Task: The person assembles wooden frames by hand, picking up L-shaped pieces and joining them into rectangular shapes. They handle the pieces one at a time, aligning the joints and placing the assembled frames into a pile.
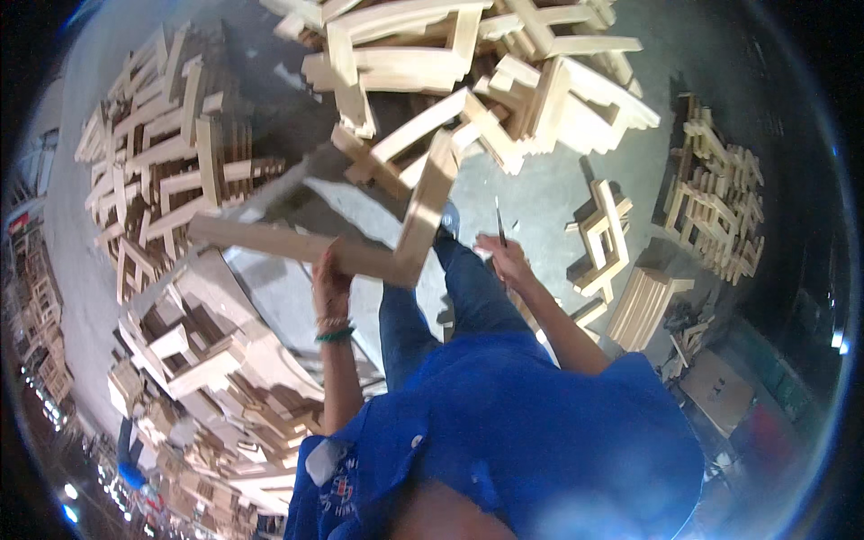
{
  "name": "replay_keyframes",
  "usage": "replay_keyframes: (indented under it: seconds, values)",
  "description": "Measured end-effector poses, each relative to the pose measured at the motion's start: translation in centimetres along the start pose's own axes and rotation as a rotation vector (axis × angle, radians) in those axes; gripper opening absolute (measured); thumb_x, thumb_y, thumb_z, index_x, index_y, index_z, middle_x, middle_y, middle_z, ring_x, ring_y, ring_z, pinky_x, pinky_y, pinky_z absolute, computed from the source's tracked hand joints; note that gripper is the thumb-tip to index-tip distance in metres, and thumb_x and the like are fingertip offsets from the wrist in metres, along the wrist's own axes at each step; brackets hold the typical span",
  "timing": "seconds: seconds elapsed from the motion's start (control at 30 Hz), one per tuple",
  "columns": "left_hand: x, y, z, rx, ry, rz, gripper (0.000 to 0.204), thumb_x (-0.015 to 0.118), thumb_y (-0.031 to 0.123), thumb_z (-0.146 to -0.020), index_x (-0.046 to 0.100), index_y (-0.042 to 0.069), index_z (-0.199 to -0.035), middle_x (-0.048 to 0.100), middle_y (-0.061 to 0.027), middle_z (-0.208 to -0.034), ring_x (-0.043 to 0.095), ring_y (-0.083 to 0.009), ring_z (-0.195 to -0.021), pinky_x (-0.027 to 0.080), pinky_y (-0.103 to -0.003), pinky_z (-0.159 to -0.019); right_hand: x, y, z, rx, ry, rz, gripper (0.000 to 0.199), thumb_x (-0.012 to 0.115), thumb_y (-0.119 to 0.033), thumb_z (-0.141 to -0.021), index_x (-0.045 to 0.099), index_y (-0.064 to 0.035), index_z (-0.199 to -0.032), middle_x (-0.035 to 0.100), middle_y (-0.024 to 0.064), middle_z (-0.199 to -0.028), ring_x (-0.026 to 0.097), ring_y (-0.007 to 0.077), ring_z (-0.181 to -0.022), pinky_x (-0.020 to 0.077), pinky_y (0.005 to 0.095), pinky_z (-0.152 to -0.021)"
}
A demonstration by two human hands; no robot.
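Note:
My left hand point(330, 286) is closed around the long arm of an L-shaped wooden frame piece point(419, 216), held up in front of my legs. One arm of the piece reaches left and the other points away from me. On my right, my right hand point(509, 261) grips a thin, dark, pen-like tool point(499, 214) with its tip up. Its exact kind is too small to make out. The tool is apart from the wood.
Ahead lies a big heap of angled wooden pieces point(405, 70). More piles stand at left point(207, 162), lower left point(216, 369) and far right point(720, 198). Nearer right are zigzag pieces point(605, 238) and a stack of boards point(641, 310). A person in blue point(130, 472) is far left.

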State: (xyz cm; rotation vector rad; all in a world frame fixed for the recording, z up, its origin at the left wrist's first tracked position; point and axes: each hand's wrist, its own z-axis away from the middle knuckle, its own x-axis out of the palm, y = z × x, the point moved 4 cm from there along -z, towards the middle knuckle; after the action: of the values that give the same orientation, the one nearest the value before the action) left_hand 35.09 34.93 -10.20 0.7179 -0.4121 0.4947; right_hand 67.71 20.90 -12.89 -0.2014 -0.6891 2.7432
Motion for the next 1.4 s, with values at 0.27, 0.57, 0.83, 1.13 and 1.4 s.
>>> replay_keyframes:
  seconds: [0.27,0.57,0.83,1.13,1.4]
  values:
    - [1.2,-5.6,-5.2,-0.152,0.13,-0.049,0.03,0.065,0.016,-0.086,0.052,0.01,-0.112,0.061,-0.0042,-0.105,0.059,-0.02,-0.097,0.052,-0.037,-0.081,-1.3,-2.8,-5.5,-0.348,0.183,0.002,0.038,0.062,-0.027,-0.089,0.06,0.0018,-0.114,0.067,0.0109,-0.1,0.059,0.0084,-0.071,0.0475,0.0232,-0.064]
    - [0.2,-9.0,-8.9,-0.325,0.033,0.022,0.061,0.063,0.016,-0.084,0.036,0.015,-0.139,0.054,-0.0085,-0.117,0.056,-0.0215,-0.104,0.05,-0.039,-0.085,2.4,-0.6,-8.9,0.163,-0.145,-0.544,0.04,0.063,-0.038,-0.087,0.058,-0.0043,-0.107,0.065,0.0108,-0.097,0.03,-0.0002,-0.038,0.0217,0.0166,-0.032]
    - [-2.3,-10.9,-11.0,-0.39,-0.042,0.168,0.058,0.066,0.025,-0.082,0.042,0.012,-0.133,0.052,-0.0126,-0.121,0.051,-0.0288,-0.114,0.042,-0.045,-0.098,2.4,4.0,-13.3,0.325,-0.175,-0.692,0.025,0.066,-0.031,-0.086,0.059,-0.0077,-0.086,0.052,-0.0033,-0.062,0.031,0.0005,-0.036,0.0222,0.016,-0.029]
    - [8.4,-5.7,-12.4,-0.117,-0.272,-0.501,0.07,0.076,0.01,-0.068,0.038,0.008,-0.128,0.054,-0.0091,-0.105,0.055,-0.0215,-0.105,0.048,-0.035,-0.088,7.0,6.4,-10.2,0.518,-0.313,-0.631,0.041,0.052,-0.037,-0.093,0.055,-0.0016,-0.114,0.066,0.0051,-0.086,0.036,0.0009,-0.038,0.0309,0.0171,-0.029]
    - [8.8,-15.2,-19.6,0.367,-0.248,-1.66,0.063,0.081,0.037,-0.059,0.054,0.009,-0.109,0.061,-0.0119,-0.095,0.061,-0.0278,-0.092,0.05,-0.038,-0.075,4.9,10.6,-6.9,0.468,-0.235,-0.86,0.037,0.052,-0.032,-0.094,0.05,-0.0058,-0.12,0.064,0.012,-0.109,0.028,-0.0004,-0.038,0.0213,0.0167,-0.031]
